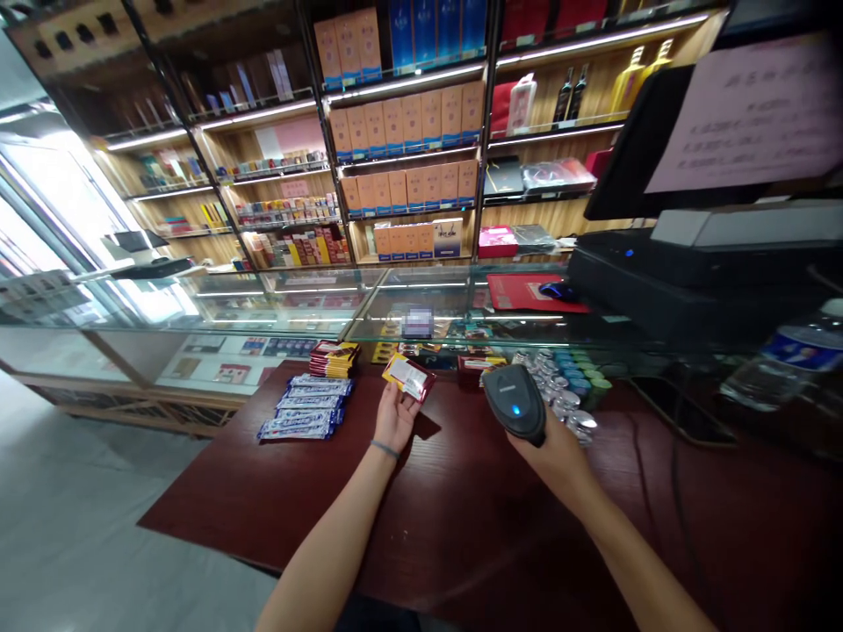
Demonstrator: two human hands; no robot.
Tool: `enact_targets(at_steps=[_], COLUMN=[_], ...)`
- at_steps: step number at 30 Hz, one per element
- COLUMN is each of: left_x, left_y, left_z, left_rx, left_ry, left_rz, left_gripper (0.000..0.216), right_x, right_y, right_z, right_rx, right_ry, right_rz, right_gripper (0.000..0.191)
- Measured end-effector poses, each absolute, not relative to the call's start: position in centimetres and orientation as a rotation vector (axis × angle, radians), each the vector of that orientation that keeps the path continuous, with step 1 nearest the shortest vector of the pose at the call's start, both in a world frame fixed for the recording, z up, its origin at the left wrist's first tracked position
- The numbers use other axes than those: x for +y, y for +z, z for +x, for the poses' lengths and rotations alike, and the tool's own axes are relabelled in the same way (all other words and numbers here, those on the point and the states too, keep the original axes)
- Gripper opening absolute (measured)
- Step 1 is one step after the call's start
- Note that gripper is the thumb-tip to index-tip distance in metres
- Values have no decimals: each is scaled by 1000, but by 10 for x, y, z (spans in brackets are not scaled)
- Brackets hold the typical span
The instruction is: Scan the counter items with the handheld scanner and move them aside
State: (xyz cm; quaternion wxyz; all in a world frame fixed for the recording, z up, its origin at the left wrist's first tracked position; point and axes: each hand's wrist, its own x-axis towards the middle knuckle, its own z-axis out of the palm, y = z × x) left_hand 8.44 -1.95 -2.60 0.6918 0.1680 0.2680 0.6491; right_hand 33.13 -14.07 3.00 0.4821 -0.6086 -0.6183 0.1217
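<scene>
My left hand (397,420) is closed on a small red and yellow packet (409,377) with a pale label area facing up, held above the dark red table (435,500). In my right hand (559,456) is a black barcode scanner (515,404) with a blue light lit on top; its head points toward the packet's side of the table. Left of my left hand lie blue and white wrapped sticks (306,408) in an overlapping row. Behind them rises a stack of red and yellow packets (334,359). Another small pile of such packets (479,364) sits just beyond the scanner.
Silver-topped small containers (559,399) and green ones (596,384) stand right of the scanner. Farther right are a phone (685,410), a water bottle (790,360) and a monitor (632,149). A glass counter (309,303) borders the table's far edge, with stocked shelves behind.
</scene>
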Motion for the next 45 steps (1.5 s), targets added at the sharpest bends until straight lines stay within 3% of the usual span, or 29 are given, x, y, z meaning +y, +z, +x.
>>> enact_targets(at_steps=[7,16,22,25,29,45], left_x=[-21,-3,22,22,21,29], left_y=[-12,23,48,54,44,9], left_z=[90,112,150,168,187,205], left_rx=[593,659,1095,1250,1083,1108], left_ry=[1422,1368,1291,989,659,523], left_rz=[417,867,1828,2424,2911,3122], left_gripper=[12,47,37,40,51,51], right_x=[-142,-143,-140,-140,-142,-144], right_y=[28,40,37,38,43,50], right_z=[358,378,386,388,390,393], right_rx=[-1382,-1164,-1061,-1012,-956,-794], right_ry=[68,97,150,143,124,195], right_rz=[-1518,-1618,-1502,-1480,-1469,-1472], right_gripper=[44,45,47,43,43,35])
